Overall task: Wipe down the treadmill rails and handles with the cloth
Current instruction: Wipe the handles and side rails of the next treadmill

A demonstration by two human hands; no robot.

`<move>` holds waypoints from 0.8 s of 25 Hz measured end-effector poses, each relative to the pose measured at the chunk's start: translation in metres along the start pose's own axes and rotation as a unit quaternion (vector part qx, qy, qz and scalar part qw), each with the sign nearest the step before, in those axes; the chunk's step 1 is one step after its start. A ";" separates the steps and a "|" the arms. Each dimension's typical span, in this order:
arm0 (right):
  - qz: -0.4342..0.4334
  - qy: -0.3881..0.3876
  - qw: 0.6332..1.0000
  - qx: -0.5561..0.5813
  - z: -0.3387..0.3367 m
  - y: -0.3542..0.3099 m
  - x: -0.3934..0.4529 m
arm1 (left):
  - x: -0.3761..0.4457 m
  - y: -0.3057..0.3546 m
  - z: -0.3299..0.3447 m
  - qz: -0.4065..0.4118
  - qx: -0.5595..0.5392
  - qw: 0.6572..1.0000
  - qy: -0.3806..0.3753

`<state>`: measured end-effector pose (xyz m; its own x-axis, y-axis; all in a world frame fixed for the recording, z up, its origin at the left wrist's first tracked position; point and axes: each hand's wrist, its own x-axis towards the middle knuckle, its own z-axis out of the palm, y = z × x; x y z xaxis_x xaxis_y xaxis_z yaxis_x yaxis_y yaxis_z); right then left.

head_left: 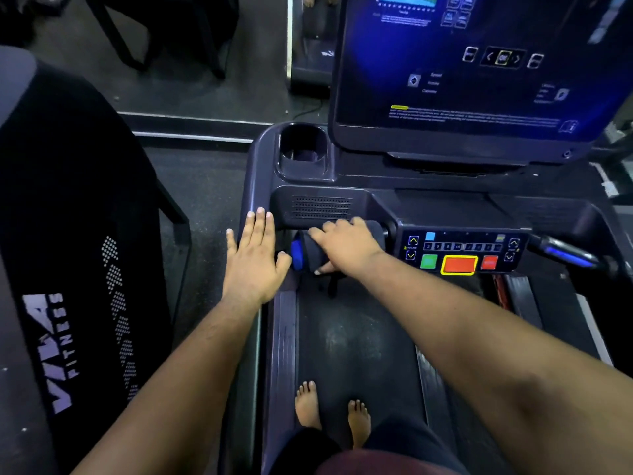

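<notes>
Cloth, dark grey, wrapped around blue-tipped handle.

A gym floor, seen from on top of a treadmill.

I stand barefoot on the treadmill belt, facing its lit console screen and speed buttons; beside me a neighbouring machine carries a "FITNESS" logo, and dark rubber flooring runs between.
</notes>
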<state>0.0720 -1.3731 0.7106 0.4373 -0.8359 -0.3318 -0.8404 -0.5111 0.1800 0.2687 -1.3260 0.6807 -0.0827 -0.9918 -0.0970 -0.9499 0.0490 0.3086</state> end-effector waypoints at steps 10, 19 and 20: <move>-0.069 0.175 0.980 0.060 -0.006 0.025 -0.121 | -0.035 0.070 -0.008 0.076 -0.076 0.994 0.002; 0.034 0.221 0.943 0.245 0.054 0.121 -0.244 | -0.039 0.225 -0.014 0.113 -0.503 0.844 -0.148; 0.032 0.211 0.928 0.305 0.064 0.135 -0.256 | -0.036 0.244 -0.013 0.117 -0.499 0.844 -0.158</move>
<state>-0.1737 -1.2152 0.7609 0.3594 -0.9300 0.0773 -0.8374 -0.3580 -0.4130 0.0435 -1.2800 0.7721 -0.4588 -0.8801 -0.1220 -0.1829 -0.0408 0.9823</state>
